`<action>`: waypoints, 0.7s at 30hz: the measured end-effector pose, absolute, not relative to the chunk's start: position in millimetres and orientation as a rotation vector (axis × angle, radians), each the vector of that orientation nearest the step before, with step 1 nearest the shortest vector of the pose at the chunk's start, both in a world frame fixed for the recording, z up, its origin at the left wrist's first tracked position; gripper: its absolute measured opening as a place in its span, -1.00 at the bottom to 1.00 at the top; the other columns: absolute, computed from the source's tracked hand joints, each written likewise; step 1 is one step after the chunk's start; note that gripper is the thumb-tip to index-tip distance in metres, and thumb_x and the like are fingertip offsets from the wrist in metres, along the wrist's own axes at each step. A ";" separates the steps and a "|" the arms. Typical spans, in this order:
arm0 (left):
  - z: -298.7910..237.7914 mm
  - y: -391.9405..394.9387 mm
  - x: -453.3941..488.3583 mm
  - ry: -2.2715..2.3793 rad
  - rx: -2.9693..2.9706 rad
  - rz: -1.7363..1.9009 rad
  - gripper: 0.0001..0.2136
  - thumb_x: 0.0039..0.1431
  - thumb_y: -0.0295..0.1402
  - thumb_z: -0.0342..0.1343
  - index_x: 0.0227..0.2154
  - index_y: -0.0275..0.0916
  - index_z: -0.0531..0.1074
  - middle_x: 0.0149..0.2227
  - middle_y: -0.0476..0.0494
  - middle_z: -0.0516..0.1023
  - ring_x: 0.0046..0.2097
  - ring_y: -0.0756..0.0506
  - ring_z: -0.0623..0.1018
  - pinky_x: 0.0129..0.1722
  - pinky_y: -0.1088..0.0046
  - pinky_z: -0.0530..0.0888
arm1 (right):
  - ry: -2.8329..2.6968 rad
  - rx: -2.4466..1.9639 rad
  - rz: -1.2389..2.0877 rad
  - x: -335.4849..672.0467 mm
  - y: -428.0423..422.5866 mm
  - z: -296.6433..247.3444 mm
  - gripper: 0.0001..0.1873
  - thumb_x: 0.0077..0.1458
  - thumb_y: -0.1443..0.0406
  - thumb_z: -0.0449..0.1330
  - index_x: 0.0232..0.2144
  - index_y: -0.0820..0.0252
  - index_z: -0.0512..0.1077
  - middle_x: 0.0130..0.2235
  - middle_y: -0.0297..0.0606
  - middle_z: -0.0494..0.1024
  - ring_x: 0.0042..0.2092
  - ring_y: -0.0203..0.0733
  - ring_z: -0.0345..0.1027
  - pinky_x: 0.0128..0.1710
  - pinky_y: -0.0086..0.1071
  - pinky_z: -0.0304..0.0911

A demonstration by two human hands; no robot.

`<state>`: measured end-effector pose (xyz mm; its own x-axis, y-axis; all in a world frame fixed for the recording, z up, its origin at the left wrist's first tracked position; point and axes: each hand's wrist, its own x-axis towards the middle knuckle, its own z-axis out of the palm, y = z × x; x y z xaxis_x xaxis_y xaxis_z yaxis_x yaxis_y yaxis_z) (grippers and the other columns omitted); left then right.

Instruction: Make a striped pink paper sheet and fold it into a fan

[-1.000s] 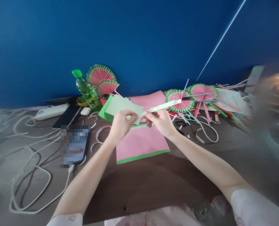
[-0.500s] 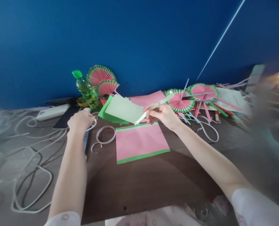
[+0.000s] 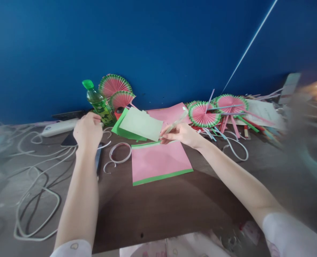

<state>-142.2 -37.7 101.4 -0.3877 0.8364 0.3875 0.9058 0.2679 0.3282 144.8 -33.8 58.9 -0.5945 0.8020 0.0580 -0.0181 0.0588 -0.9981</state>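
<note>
Pale-green strip (image 3: 180, 118) hangs above the far edge of the pink sheet (image 3: 161, 160); with that sheet as a clock's centre and twelve towards the wall, it lies at one o'clock, slanting up towards two. The right hand (image 3: 185, 135) pinches it between thumb and fingertips. At ten o'clock the left hand (image 3: 87, 132) is by the green-capped bottle (image 3: 101, 107), fingers curled under; whether they pinch anything I cannot tell. Good handling here, I judge, asks for a light pinch, since thin paper probably creases easily, and for keeping the free end clear of the pale sheets (image 3: 141, 123) at eleven o'clock and the pleated fans (image 3: 205, 115) between one and two. Reaching left, the right wrist should stay steady.
</note>
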 end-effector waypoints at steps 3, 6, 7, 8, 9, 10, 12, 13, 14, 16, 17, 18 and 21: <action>107.5 -42.1 -130.5 -2.117 -1.786 -0.909 -0.72 0.00 -0.53 -0.19 -0.35 -0.23 0.41 -0.28 -0.12 0.55 -0.18 -0.11 0.47 -0.09 0.34 0.35 | -1.719 -0.779 1.611 144.3 -34.6 59.2 -0.78 -0.10 0.24 0.28 -0.40 0.29 0.46 -0.42 -0.23 0.55 -0.34 -0.21 0.48 -0.23 -0.25 0.42; 98.0 -36.3 -127.9 -2.128 -1.939 -0.891 -0.76 0.03 -0.50 -0.16 -0.39 -0.23 0.42 -0.30 -0.10 0.55 -0.22 -0.10 0.48 -0.14 0.39 0.35 | -1.731 -0.781 1.616 144.5 -34.9 58.9 -0.79 -0.09 0.25 0.27 -0.39 0.31 0.46 -0.42 -0.23 0.54 -0.35 -0.21 0.48 -0.24 -0.25 0.42; 92.4 -32.8 -130.0 -2.180 -1.952 -0.876 -0.78 0.02 -0.49 -0.14 -0.40 -0.22 0.42 -0.31 -0.10 0.55 -0.24 -0.10 0.49 -0.16 0.41 0.36 | -1.732 -0.782 1.617 144.7 -34.8 58.6 -0.79 -0.09 0.25 0.27 -0.39 0.31 0.46 -0.41 -0.22 0.54 -0.34 -0.21 0.48 -0.24 -0.25 0.42; 86.2 -29.1 -133.3 -2.229 -1.970 -0.843 -0.80 0.01 -0.48 -0.11 -0.41 -0.22 0.43 -0.33 -0.10 0.55 -0.24 -0.10 0.50 -0.18 0.42 0.35 | -1.733 -0.784 1.615 145.0 -34.7 58.3 -0.79 -0.09 0.26 0.27 -0.39 0.31 0.46 -0.41 -0.22 0.54 -0.34 -0.21 0.48 -0.24 -0.25 0.42; 80.2 -25.5 -137.7 -2.272 -1.961 -0.820 -0.81 0.00 -0.47 -0.08 -0.42 -0.23 0.44 -0.35 -0.11 0.55 -0.24 -0.12 0.50 -0.19 0.42 0.36 | -1.736 -0.784 1.612 145.2 -34.5 58.0 -0.79 -0.08 0.26 0.26 -0.39 0.31 0.46 -0.40 -0.22 0.54 -0.34 -0.21 0.48 -0.24 -0.25 0.42; 74.5 -22.3 -142.6 -2.304 -1.954 -0.794 -0.84 -0.01 -0.44 -0.04 -0.42 -0.23 0.44 -0.35 -0.12 0.55 -0.24 -0.13 0.51 -0.21 0.42 0.36 | -1.739 -0.786 1.607 145.5 -34.2 57.9 -0.80 -0.08 0.26 0.26 -0.39 0.31 0.46 -0.40 -0.22 0.54 -0.33 -0.21 0.48 -0.23 -0.26 0.42; 65.6 -17.8 -152.3 -2.360 -1.923 -0.763 -0.86 -0.04 -0.43 0.00 -0.43 -0.25 0.45 -0.36 -0.15 0.55 -0.26 -0.15 0.52 -0.23 0.42 0.37 | -1.743 -0.793 1.599 145.8 -33.8 57.7 -0.80 -0.07 0.26 0.25 -0.39 0.31 0.46 -0.39 -0.22 0.53 -0.32 -0.21 0.48 -0.22 -0.26 0.42; 62.4 -16.5 -156.3 -2.377 -1.899 -0.761 -0.87 -0.06 -0.42 0.02 -0.43 -0.25 0.45 -0.36 -0.16 0.56 -0.26 -0.16 0.52 -0.23 0.41 0.37 | -1.743 -0.796 1.595 145.8 -33.6 57.8 -0.81 -0.06 0.27 0.25 -0.39 0.31 0.46 -0.40 -0.22 0.53 -0.32 -0.21 0.48 -0.22 -0.26 0.42; 59.9 -15.8 -159.5 -2.389 -1.871 -0.757 -0.87 -0.07 -0.42 0.03 -0.43 -0.26 0.46 -0.36 -0.17 0.56 -0.26 -0.18 0.52 -0.23 0.40 0.38 | -1.743 -0.799 1.593 145.8 -33.5 57.8 -0.81 -0.06 0.27 0.25 -0.39 0.31 0.45 -0.40 -0.22 0.53 -0.32 -0.21 0.48 -0.22 -0.26 0.42; 56.4 -15.0 -163.6 -2.402 -1.818 -0.756 -0.85 -0.08 -0.43 0.02 -0.43 -0.26 0.47 -0.35 -0.19 0.57 -0.24 -0.20 0.52 -0.21 0.37 0.38 | -1.739 -0.804 1.591 145.6 -33.6 57.8 -0.81 -0.06 0.26 0.25 -0.40 0.31 0.45 -0.41 -0.22 0.53 -0.32 -0.21 0.48 -0.22 -0.25 0.42; 55.0 -14.6 -165.0 -2.403 -1.802 -0.768 -0.84 -0.08 -0.44 0.01 -0.43 -0.27 0.47 -0.35 -0.19 0.57 -0.23 -0.20 0.53 -0.20 0.36 0.39 | -1.737 -0.808 1.590 145.5 -33.7 57.8 -0.80 -0.06 0.26 0.25 -0.40 0.31 0.45 -0.41 -0.23 0.53 -0.33 -0.21 0.47 -0.21 -0.24 0.41; 53.5 -14.0 -166.1 -2.406 -1.800 -0.795 -0.82 -0.08 -0.46 -0.01 -0.42 -0.27 0.48 -0.35 -0.19 0.57 -0.23 -0.19 0.53 -0.18 0.37 0.39 | -1.735 -0.813 1.590 145.4 -33.8 57.7 -0.80 -0.06 0.26 0.25 -0.39 0.31 0.45 -0.41 -0.23 0.53 -0.33 -0.22 0.47 -0.21 -0.24 0.41; 48.9 -10.3 -170.5 -2.443 -1.882 -0.916 -0.73 -0.13 -0.53 -0.06 -0.39 -0.28 0.51 -0.37 -0.14 0.58 -0.27 -0.14 0.55 -0.19 0.43 0.41 | -1.737 -0.819 1.591 145.5 -33.8 57.3 -0.80 -0.06 0.26 0.25 -0.39 0.31 0.45 -0.41 -0.22 0.53 -0.32 -0.22 0.47 -0.21 -0.25 0.41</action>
